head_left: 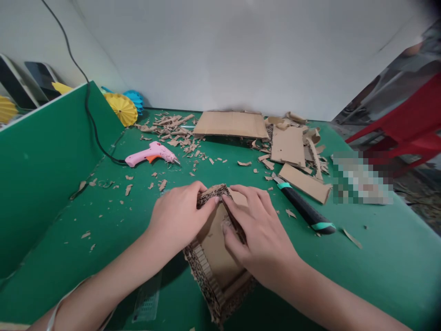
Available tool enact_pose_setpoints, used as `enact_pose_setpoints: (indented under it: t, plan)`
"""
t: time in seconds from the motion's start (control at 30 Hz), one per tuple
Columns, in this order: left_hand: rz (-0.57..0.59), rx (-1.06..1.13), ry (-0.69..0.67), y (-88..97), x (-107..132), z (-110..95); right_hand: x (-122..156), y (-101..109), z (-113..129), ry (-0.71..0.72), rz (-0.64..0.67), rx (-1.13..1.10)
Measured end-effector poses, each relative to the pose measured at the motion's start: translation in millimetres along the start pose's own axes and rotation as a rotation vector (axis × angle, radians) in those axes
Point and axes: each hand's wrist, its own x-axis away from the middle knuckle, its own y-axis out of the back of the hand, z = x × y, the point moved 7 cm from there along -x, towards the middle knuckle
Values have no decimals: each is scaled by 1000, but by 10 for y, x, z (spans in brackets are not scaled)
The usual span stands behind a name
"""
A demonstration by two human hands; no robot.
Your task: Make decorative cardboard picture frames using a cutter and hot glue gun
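A small open cardboard box [220, 253] with thick corrugated walls sits tilted between my hands, near the front of the green table. My left hand [182, 211] is wrapped over its far left corner, thumb pressed along the top edge. My right hand [253, 225] grips the right wall, with the index finger at the far corner and the thumb inside the box. The two hands nearly meet at that corner. Parts of the far and right walls are hidden behind my fingers.
A pink glue gun [151, 154] with a black cord lies at the left. To the right is a black and teal utility knife [305, 207], blade out, beside a cardboard strip [305, 183]. Cardboard panels [230, 125] and scraps lie along the back wall. A green partition [51, 170] stands left.
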Motion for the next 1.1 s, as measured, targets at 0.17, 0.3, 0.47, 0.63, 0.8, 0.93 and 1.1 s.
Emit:
enact_pose_setpoints:
  t: [0.17, 0.3, 0.47, 0.63, 0.8, 0.93, 1.1]
  plan:
    - [-10, 1, -16, 10, 24, -28, 26, -56, -30, -121, 103, -48]
    - [-9, 20, -31, -5, 10, -26, -21, -43, -126, -137, 103, -171]
    - [-10, 103, -111, 4, -26, -25, -109, 80, -490, -226, -63, -506]
    - [3, 260, -33, -8, -100, 118, -129, 108, -635, -222, -92, -507]
    - [78, 527, -60, -93, -172, 168, -137, 132, -350, 97, -39, -228]
    - [31, 734, -66, -54, -211, 188, -156, 76, -502, -48, 194, -276]
    - [-140, 711, -252, 265, -211, 87, -181, 135, -746, -151, 360, -672]
